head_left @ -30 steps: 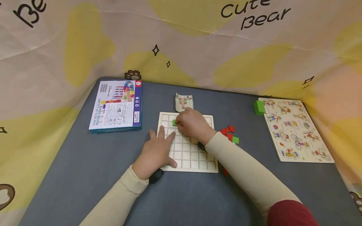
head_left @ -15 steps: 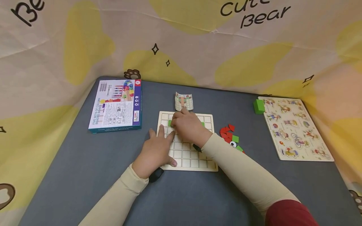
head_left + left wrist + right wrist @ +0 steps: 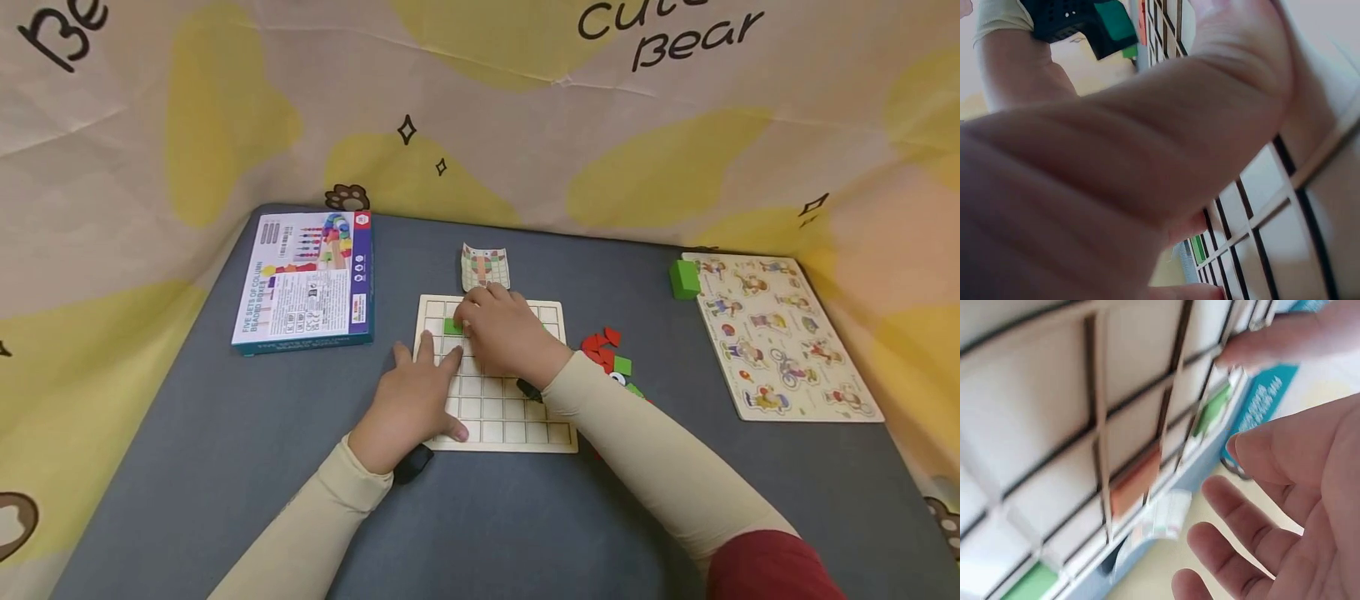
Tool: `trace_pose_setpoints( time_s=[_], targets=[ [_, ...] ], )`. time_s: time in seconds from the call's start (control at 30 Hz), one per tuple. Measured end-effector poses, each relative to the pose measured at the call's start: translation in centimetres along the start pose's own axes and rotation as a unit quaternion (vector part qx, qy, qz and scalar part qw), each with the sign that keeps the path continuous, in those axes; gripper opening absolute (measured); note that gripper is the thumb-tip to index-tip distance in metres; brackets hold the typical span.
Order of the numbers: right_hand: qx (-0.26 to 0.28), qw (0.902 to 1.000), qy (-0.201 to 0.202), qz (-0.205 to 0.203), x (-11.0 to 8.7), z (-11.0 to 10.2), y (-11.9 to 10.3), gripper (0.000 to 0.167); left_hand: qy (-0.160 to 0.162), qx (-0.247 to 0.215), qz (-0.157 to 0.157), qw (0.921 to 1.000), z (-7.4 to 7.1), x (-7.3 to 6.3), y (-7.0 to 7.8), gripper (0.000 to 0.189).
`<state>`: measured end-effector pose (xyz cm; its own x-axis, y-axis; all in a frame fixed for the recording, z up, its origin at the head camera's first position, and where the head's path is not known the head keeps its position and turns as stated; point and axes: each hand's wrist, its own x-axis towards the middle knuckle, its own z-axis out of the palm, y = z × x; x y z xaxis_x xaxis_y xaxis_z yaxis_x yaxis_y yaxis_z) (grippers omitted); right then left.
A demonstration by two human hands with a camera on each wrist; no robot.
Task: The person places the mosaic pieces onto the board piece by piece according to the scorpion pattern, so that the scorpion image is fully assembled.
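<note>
A pale wooden grid board (image 3: 495, 410) lies on the grey table. My left hand (image 3: 408, 406) rests spread over its left side, thumb on the lower edge; the left wrist view shows that thumb (image 3: 1235, 69) large and close. Over the upper part is my right hand (image 3: 510, 333), fingertips right by a green square (image 3: 453, 327) in the second column. From the right wrist view, the right hand (image 3: 1285, 506) has loosely bent fingers with nothing between them. There the board also carries an orange-red piece (image 3: 1137, 484) and another green piece (image 3: 1032, 582), mostly hidden by my hand in the head view.
Loose red pieces (image 3: 600, 346), a green square (image 3: 622, 365) and a white ring-like piece (image 3: 617, 378) lie right of the board. Behind it is a curled printed card (image 3: 484, 267). A box (image 3: 303, 287) stands left; a green block (image 3: 684, 279) and picture puzzle (image 3: 787, 350) lie right.
My right hand has shifted slightly left, then a touch back right. The green square by its fingertips has slid left and shows more fully. The left hand stays in place.
</note>
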<state>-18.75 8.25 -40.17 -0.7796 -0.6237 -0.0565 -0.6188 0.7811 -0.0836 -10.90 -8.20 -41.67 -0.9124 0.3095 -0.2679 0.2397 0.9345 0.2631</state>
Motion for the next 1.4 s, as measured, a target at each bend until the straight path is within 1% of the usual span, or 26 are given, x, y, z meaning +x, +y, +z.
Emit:
trace_pose_setpoints(
  time_s=[0.07,0.17,0.33,0.47,0.57,0.67,0.8,0.9,1.0,1.13,1.3,1.4],
  targets=[
    [0.016,0.9998,0.012,0.007,-0.7,-0.4,0.8,0.027,0.002,-0.002,-0.001,1.0000,-0.1,0.0,0.1,0.121],
    [0.025,0.9990,0.030,0.019,-2.3,-0.9,2.9,0.027,0.005,-0.004,-0.002,1.0000,-0.1,-0.1,0.2,0.121],
    [0.029,0.9970,0.049,0.053,-6.0,-1.7,6.9,0.026,0.006,-0.017,-0.007,0.9998,-0.3,-0.2,0.2,0.120],
    [0.036,0.9953,0.046,0.077,-9.0,-1.6,9.3,0.024,0.005,-0.023,-0.012,0.9996,-0.4,-0.2,-0.1,0.120],
    [0.042,0.9942,0.040,0.090,-11.4,-1.2,10.1,0.022,0.004,-0.022,-0.012,0.9997,-0.5,-0.2,-0.2,0.120],
    [0.045,0.9933,0.048,0.095,-13.7,-0.6,10.0,0.019,0.003,-0.019,-0.010,0.9998,-0.5,-0.1,-0.2,0.121],
    [0.029,0.9933,0.092,0.064,-15.8,0.7,9.0,0.010,0.001,-0.019,-0.010,0.9998,-0.7,-0.2,-0.2,0.119],
    [0.012,0.9921,0.117,0.042,-16.5,1.9,8.1,0.008,-0.003,-0.019,-0.012,0.9997,-0.8,-0.3,-0.1,0.119],
    [0.014,0.9920,0.118,0.043,-16.5,2.5,7.2,0.012,-0.006,-0.019,-0.014,0.9997,-0.7,-0.3,-0.2,0.119],
    [0.018,0.9920,0.114,0.051,-16.2,2.4,6.5,0.013,-0.006,-0.020,-0.012,0.9997,-0.4,-0.2,-0.1,0.120],
    [0.014,0.9927,0.101,0.064,-15.7,2.1,6.2,0.008,-0.006,-0.021,-0.008,0.9997,-0.2,-0.2,0.0,0.120],
    [0.015,0.9914,0.114,0.062,-15.2,1.8,6.2,0.008,-0.003,-0.021,-0.005,0.9998,-0.3,-0.2,0.1,0.119]
  ],
)
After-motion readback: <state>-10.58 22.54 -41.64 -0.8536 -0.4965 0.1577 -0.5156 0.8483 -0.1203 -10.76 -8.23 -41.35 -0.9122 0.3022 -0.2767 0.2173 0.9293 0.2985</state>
